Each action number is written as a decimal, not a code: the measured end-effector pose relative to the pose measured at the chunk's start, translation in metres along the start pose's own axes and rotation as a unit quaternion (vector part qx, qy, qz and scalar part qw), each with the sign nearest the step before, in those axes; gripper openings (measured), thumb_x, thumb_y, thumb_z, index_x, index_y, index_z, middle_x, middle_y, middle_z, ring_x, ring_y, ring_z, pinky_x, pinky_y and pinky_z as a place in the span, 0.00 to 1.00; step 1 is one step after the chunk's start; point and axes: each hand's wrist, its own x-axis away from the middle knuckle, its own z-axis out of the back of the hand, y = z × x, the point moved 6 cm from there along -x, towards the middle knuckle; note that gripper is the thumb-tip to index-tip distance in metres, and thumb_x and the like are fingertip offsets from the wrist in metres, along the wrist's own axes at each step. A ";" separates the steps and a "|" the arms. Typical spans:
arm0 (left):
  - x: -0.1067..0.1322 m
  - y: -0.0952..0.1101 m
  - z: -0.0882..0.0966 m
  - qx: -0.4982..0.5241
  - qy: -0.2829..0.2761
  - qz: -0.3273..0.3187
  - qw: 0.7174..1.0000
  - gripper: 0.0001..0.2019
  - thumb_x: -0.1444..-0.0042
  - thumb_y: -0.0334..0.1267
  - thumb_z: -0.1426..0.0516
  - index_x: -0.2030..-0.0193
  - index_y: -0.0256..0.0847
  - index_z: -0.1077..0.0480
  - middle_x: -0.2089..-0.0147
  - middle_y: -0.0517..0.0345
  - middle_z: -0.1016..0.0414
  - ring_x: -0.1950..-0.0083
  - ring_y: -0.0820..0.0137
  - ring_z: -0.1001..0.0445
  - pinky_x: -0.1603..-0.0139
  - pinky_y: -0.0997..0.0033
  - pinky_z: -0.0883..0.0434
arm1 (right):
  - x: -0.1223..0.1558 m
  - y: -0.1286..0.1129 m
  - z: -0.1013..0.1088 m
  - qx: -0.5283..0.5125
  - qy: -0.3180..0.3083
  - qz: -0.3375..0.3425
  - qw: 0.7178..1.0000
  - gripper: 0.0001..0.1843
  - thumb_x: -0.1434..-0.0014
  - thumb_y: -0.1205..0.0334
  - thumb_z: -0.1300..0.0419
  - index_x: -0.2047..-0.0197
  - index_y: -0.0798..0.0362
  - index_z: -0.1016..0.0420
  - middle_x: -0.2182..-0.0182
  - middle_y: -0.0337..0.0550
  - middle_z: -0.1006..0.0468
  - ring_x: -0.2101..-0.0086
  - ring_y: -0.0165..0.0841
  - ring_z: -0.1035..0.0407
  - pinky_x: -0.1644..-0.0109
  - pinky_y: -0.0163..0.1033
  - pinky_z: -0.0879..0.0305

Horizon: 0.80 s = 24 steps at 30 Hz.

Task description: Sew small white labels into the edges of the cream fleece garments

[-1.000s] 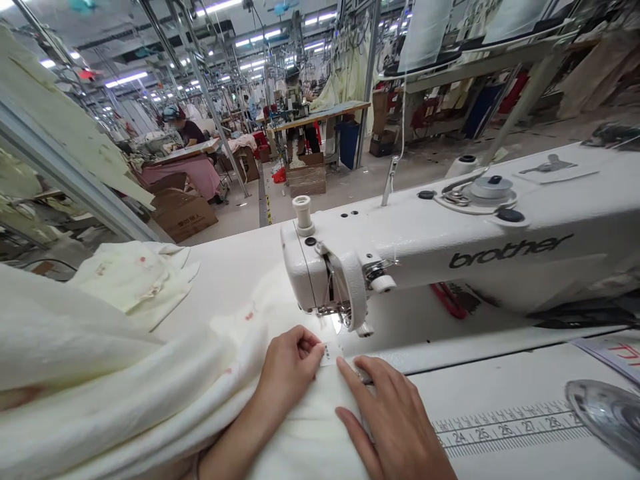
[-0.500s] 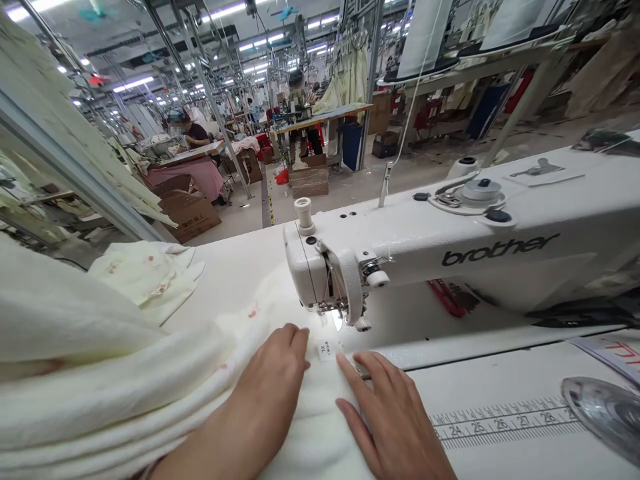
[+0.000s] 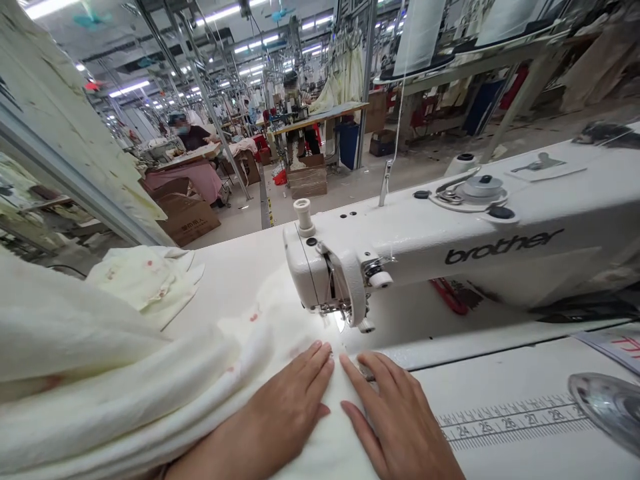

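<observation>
Below the needle of a white sewing machine (image 3: 400, 243), clock read from that needle: both hands at work on pale cloth (image 3: 333, 437). Cloth lies directly under the hands at 6 o'clock and sweeps out in thick folds toward 8 and 9, a few pink marks showing. Left hand (image 3: 293, 400) at 7, palm down, laid flat and stretched out, fingers close together, tips on the cloth just short of the presser foot; whatever lies beneath them is hidden. Right hand (image 3: 400, 403) at 5, fingers parted and slightly bent, thumb well away from the index, that index tip near the left fingertips at the cloth's edge. Whether the foot bears on the cloth, cannot tell. Just past 9, a small heap (image 3: 150, 277) of similar pale material with pink spots, on the table (image 3: 235, 257). At 3, a red tool (image 3: 449, 297) under the machine arm, "brother" lettered above it. At 4, a printed ruler (image 3: 510, 421) along the table front; between 3 and 4, a shiny metal disc (image 3: 610, 403), partly out of view. Farther off: brown carton (image 3: 193, 220) at 10, a seated person (image 3: 193, 137) between 10 and 11, white thread cone (image 3: 421, 37) at 1.
</observation>
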 end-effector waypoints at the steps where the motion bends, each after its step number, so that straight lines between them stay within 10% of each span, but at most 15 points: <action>1: 0.000 0.000 0.000 -0.002 0.008 0.000 1.000 0.28 0.36 0.36 0.52 0.32 0.31 0.55 0.30 0.44 0.53 0.30 0.62 0.51 0.34 0.59 0.38 | -0.001 0.000 0.000 0.001 0.002 0.002 1.000 0.21 0.34 0.62 0.52 0.43 0.63 0.34 0.50 0.56 0.35 0.49 0.47 0.42 0.48 0.48 0.49; 16: -0.006 0.003 0.002 -0.073 0.045 -0.016 0.996 0.26 0.37 0.35 0.52 0.34 0.27 0.49 0.32 0.41 0.47 0.32 0.58 0.44 0.39 0.60 0.31 | -0.002 -0.002 -0.001 0.002 0.005 0.010 1.000 0.20 0.35 0.63 0.52 0.43 0.63 0.34 0.51 0.55 0.35 0.50 0.45 0.41 0.48 0.47 0.48; 24: -0.012 0.008 0.003 -0.122 0.057 -0.053 0.989 0.23 0.40 0.32 0.50 0.40 0.22 0.40 0.38 0.34 0.38 0.38 0.54 0.36 0.45 0.61 0.27 | -0.028 0.027 0.007 -0.047 -0.040 -0.034 0.998 0.17 0.35 0.68 0.54 0.47 0.58 0.31 0.55 0.51 0.29 0.53 0.36 0.34 0.54 0.39 0.32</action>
